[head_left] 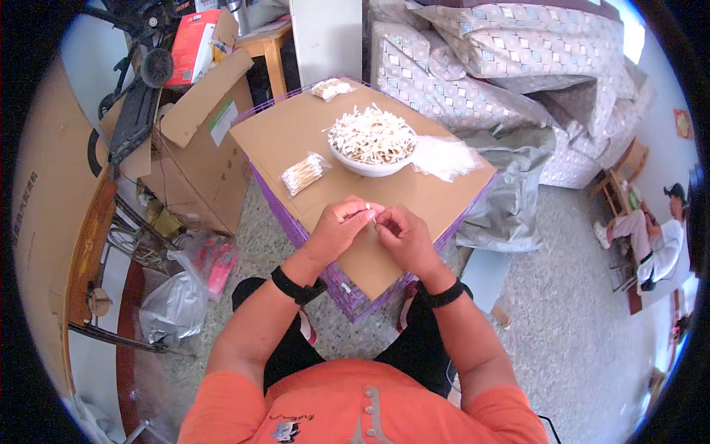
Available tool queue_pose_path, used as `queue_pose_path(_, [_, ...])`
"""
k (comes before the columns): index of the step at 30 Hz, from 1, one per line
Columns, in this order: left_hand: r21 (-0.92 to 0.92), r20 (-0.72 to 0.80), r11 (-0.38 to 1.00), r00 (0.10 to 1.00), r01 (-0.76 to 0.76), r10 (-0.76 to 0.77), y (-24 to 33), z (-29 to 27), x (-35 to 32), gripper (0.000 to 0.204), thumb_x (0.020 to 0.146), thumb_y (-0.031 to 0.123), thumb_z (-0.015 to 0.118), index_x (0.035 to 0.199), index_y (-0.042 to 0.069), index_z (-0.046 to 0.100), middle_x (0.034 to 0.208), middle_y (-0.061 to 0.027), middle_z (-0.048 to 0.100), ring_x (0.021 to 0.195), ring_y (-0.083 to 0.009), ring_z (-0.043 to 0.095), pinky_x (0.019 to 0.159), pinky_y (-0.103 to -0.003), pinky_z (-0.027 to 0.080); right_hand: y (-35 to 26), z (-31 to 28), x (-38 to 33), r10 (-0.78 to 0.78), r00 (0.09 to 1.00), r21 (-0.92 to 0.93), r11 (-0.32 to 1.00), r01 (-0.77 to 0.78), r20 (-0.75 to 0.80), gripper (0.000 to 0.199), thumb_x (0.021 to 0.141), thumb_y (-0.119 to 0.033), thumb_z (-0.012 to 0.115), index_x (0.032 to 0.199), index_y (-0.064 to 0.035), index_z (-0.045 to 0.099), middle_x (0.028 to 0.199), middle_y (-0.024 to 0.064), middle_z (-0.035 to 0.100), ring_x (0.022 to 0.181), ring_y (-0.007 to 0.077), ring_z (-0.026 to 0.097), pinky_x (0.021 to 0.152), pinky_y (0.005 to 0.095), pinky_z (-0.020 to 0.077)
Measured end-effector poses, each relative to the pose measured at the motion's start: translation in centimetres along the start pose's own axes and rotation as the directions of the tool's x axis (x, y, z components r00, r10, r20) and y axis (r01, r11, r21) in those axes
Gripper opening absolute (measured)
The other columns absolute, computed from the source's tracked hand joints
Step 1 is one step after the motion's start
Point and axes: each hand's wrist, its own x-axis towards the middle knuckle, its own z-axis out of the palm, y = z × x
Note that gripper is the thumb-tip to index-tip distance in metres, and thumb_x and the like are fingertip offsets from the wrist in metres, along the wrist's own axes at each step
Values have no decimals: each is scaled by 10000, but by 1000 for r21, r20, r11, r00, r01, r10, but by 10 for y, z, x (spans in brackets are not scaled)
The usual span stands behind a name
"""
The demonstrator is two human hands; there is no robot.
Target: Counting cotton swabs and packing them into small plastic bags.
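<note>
Over the near part of a cardboard sheet [370, 268], my left hand [342, 228] and my right hand [407, 238] meet at the fingertips. Both are closed in a pinch around a small cotton swab [368, 206], whose white tip shows at the left fingers; the rest is mostly hidden. Just beyond my hands stands a white bowl [367, 169] heaped with loose cotton swabs [372, 135]. A clear bag of cotton swabs [302, 174] lies left of the bowl, and another bag of swabs [331, 89] is at the far edge. Flat clear plastic bags [446, 157] lie right of the bowl.
The cardboard rests on a purple wire frame [287, 219]. Cardboard boxes [196, 174] and a silvery plastic bag [174, 300] crowd the left. A sofa under patterned covers [473, 96] stands behind to the right. Another person [658, 237] sits at the far right.
</note>
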Motion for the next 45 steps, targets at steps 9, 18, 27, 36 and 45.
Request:
queue_pose_path(9, [23,-30,996,996,84,-84,-5,-18,-1,155,910,116,612,1007,9,672,889,15,649,814,-74,583,746,-232,488,-5,4,2,-36,999,-115,993,40,30,100,814,-86,641,896,-45,601,794,124,615,698,242,625,643,339,503])
queue_pose_path(18, [555,-193,803,905,-217,379,-13,-29,-4,213,775,53,688,984,83,661,1032,-84,617,1008,-232,587,862,-334,474,-21,-10,42,57,946,-347,936,60,318,153,847,-158,631,905,-19,654,808,148,668,715,260,642,670,371,505])
queue_pose_path(27, [650,-76,725,930,-226,359,-29,-29,-2,193,725,111,722,908,93,663,1049,-104,588,1032,-306,539,912,-406,434,-19,-21,74,-74,971,-387,908,161,229,143,837,-130,639,945,-37,657,848,150,661,763,296,641,691,391,505])
queue_pose_path(36, [670,-72,707,928,-227,366,-35,-23,-1,128,739,151,716,836,91,657,971,-104,598,965,-319,540,856,-420,439,-28,-41,143,-355,879,-604,639,476,318,130,805,-77,595,927,-93,636,904,127,580,863,332,606,717,430,498])
queue_pose_path(45, [658,-95,731,944,-178,315,-31,-25,-6,99,765,148,683,828,74,661,965,-128,607,955,-338,547,853,-439,440,-22,-26,151,-358,801,-650,468,599,480,97,819,-85,556,903,-95,604,892,117,568,886,320,603,726,416,502])
